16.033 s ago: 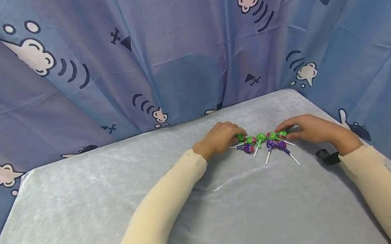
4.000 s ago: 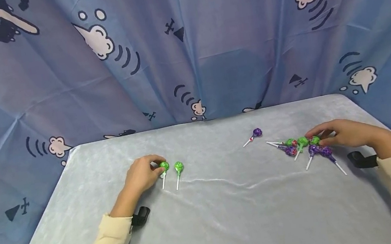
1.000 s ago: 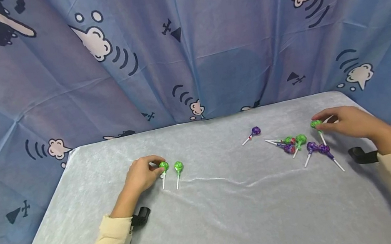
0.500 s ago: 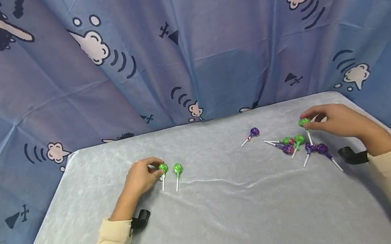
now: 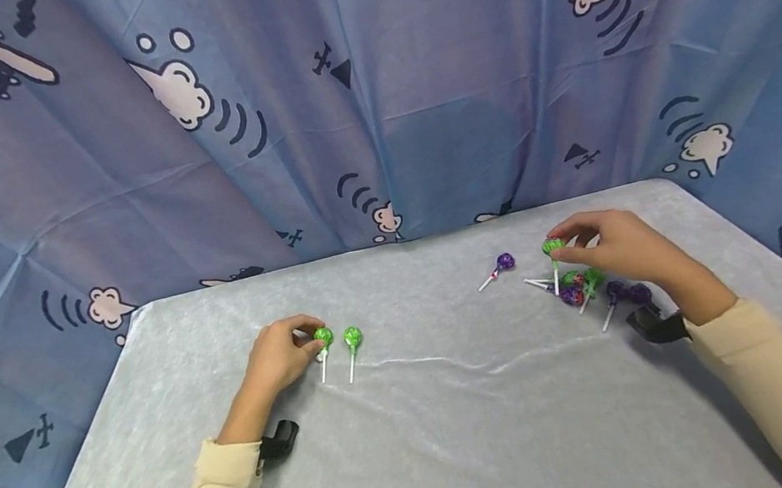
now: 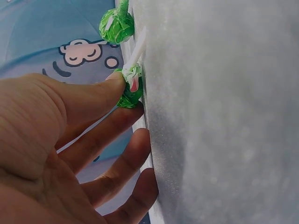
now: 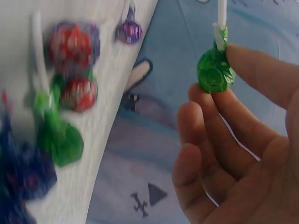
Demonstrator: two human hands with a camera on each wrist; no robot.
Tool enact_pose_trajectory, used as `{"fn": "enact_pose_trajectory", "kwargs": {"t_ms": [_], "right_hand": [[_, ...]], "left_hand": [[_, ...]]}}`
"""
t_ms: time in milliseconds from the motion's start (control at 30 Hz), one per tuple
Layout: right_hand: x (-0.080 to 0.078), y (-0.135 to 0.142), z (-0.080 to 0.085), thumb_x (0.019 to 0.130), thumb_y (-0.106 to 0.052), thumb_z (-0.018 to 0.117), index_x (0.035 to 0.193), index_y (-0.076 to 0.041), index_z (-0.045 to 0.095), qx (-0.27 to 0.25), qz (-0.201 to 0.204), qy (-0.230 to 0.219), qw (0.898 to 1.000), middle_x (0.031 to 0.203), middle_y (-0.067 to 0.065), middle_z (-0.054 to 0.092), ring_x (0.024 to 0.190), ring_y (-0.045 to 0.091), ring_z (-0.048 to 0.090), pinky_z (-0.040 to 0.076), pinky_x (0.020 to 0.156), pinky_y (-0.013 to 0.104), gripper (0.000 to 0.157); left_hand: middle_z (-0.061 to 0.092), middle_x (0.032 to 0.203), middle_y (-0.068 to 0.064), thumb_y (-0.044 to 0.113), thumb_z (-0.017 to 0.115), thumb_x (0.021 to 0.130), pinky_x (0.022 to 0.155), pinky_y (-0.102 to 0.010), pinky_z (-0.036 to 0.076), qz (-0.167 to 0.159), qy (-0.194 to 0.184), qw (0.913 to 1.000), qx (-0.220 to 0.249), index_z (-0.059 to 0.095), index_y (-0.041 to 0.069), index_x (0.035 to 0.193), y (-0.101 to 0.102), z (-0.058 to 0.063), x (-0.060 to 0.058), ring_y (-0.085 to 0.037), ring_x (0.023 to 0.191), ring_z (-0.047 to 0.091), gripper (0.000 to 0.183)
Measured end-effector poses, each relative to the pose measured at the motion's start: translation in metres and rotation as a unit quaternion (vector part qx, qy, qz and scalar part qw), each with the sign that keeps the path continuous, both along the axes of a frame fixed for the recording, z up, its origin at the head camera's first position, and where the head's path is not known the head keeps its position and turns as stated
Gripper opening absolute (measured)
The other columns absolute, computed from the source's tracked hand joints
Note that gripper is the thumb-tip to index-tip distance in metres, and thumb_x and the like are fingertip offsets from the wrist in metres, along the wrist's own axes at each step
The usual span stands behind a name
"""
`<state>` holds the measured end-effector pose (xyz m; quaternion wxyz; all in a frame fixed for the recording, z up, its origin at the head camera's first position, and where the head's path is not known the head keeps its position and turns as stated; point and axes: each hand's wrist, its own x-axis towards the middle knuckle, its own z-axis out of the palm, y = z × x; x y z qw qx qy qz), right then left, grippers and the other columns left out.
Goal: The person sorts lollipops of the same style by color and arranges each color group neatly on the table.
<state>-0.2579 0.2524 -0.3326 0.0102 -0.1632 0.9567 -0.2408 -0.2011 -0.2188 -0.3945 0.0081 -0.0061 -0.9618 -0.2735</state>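
My left hand pinches a green-wrapped lollipop by its head, on the left part of the table. Just right of it lies a second green lollipop, its white stick toward me. My right hand pinches another green lollipop between thumb and fingers, held above the table with its stick hanging down. Beneath and beside that hand lies a cluster of green and purple lollipops, partly covered by the wrist strap. A lone purple lollipop lies left of the right hand.
A grey-white cloth covers the table. Behind and to the right hangs a blue curtain with cartoon prints, close to the table's far edge. Each wrist wears a black camera mount.
My right hand has lifted a green lollipop from the cluster and carried it left, above the pile. Over the longer span, two green lollipops and a purple one came away from the pile. The left hand stays put.
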Motion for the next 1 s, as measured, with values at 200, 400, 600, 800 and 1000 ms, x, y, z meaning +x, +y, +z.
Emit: {"fn": "enact_pose_trajectory", "kwargs": {"t_ms": [200, 400, 600, 800, 1000], "right_hand": [[0.005, -0.018, -0.003, 0.091, -0.044, 0.069, 0.122, -0.015, 0.070, -0.016, 0.011, 0.003, 1.000, 0.106, 0.009, 0.072, 0.096, 0.025, 0.064, 0.046, 0.066, 0.031, 0.042], [0.012, -0.039, -0.007, 0.091, -0.044, 0.071, 0.122, -0.018, 0.070, -0.046, 0.021, -0.006, 0.999, 0.101, 0.008, 0.072, 0.081, 0.022, 0.065, 0.049, 0.057, 0.031, 0.041], [0.014, -0.056, -0.016, 0.089, -0.042, 0.073, 0.117, -0.023, 0.073, -0.070, 0.043, 0.009, 0.997, 0.096, -0.001, 0.073, 0.081, 0.015, 0.062, 0.049, 0.063, 0.027, 0.034], [0.018, -0.074, -0.020, 0.090, -0.038, 0.074, 0.117, -0.023, 0.072, -0.089, 0.069, 0.007, 0.994, 0.102, -0.006, 0.073, 0.086, 0.010, 0.061, 0.048, 0.072, 0.025, 0.031], [0.022, -0.094, -0.019, 0.090, -0.035, 0.074, 0.116, -0.022, 0.071, -0.108, 0.090, 0.002, 0.990, 0.107, -0.004, 0.073, 0.090, 0.012, 0.062, 0.051, 0.082, 0.033, 0.030]], "left_hand": [[0.075, 0.104, -0.001, 0.023, 0.076, 0.088, 0.074, -0.036, 0.048, -0.002, 0.003, 1.0000, -0.002, 0.075, 0.022, 0.111, 0.000, -0.002, -0.001, -0.018, 0.089, 0.066, 0.023], [0.075, 0.105, -0.001, 0.023, 0.075, 0.089, 0.072, -0.035, 0.047, -0.001, 0.002, 1.0000, -0.001, 0.075, 0.022, 0.111, 0.000, -0.001, 0.000, -0.018, 0.088, 0.065, 0.023], [0.075, 0.105, -0.001, 0.023, 0.075, 0.089, 0.072, -0.035, 0.047, -0.002, 0.001, 1.0000, -0.003, 0.075, 0.022, 0.111, 0.000, -0.001, 0.000, -0.018, 0.089, 0.065, 0.022], [0.075, 0.106, -0.001, 0.023, 0.075, 0.089, 0.074, -0.037, 0.049, -0.002, 0.003, 1.0000, -0.001, 0.075, 0.022, 0.111, 0.000, 0.000, 0.000, -0.019, 0.091, 0.066, 0.022], [0.075, 0.105, 0.000, 0.023, 0.075, 0.089, 0.074, -0.037, 0.048, -0.001, 0.002, 1.0000, -0.003, 0.075, 0.022, 0.111, 0.000, 0.000, 0.000, -0.018, 0.090, 0.066, 0.022]]}}
